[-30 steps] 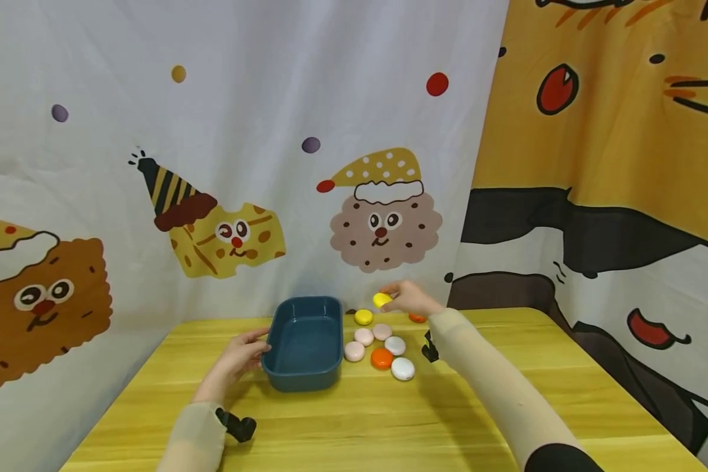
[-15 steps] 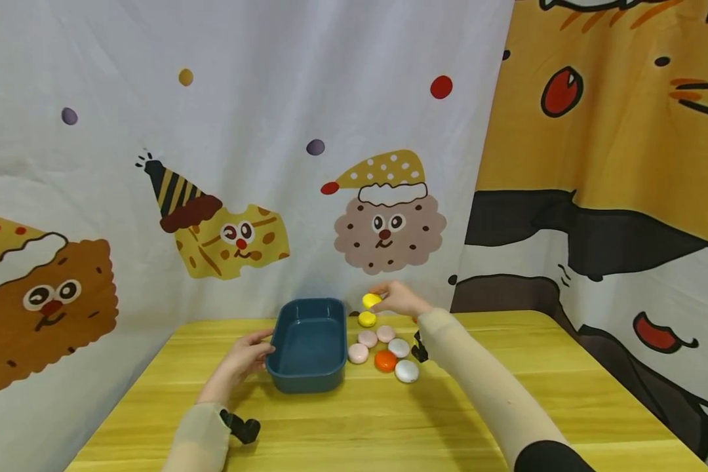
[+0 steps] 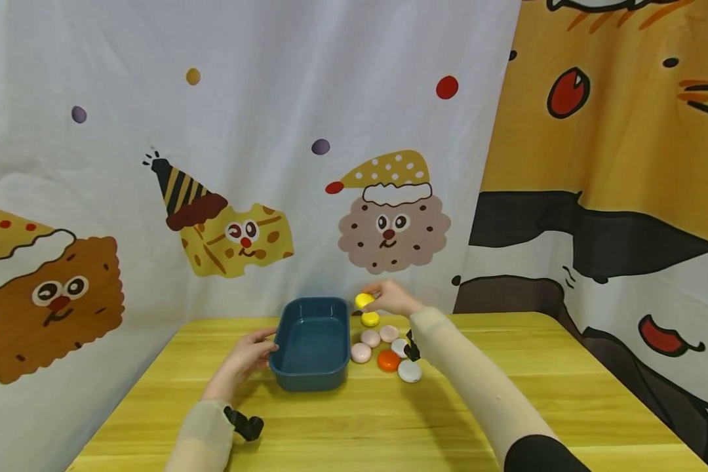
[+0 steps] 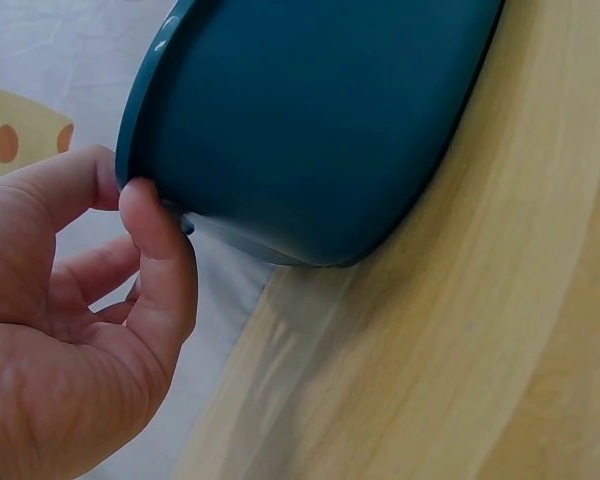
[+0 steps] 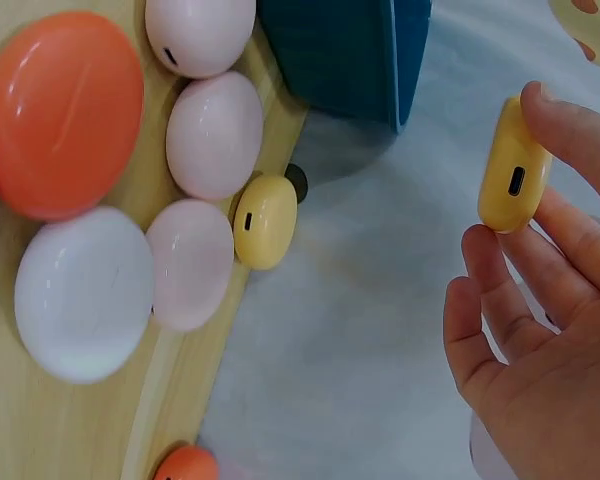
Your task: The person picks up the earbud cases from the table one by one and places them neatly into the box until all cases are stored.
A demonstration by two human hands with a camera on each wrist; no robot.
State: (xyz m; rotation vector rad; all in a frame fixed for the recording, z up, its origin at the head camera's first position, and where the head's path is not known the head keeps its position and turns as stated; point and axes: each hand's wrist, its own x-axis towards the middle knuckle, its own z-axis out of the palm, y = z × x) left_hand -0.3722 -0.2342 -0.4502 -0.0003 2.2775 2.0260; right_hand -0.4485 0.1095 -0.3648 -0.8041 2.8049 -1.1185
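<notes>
In the head view my left hand (image 3: 246,355) is at the left side of a deep teal rectangular bin (image 3: 309,383). Thumb and finger pinch the bin's rim in the left wrist view (image 4: 132,130). My right hand (image 3: 393,299) is raised just right of the bin's far corner. Between its thumb and fingertips it holds a yellow rounded case (image 5: 508,178) with a dark port slot in its edge. A second yellow case (image 3: 370,319) lies on the table below that hand. The bin's visible inside shows only its teal floor.
Right of the bin lie three pale pink cases (image 3: 361,353), two white ones (image 3: 410,371) and an orange one (image 3: 388,360). Another orange case (image 5: 187,466) shows in the right wrist view. A printed curtain (image 3: 259,78) hangs behind the wooden table (image 3: 354,426).
My right hand has moved left toward the bin with the yellow case in it. The left hand keeps its hold on the bin's rim. The head view has shifted slightly.
</notes>
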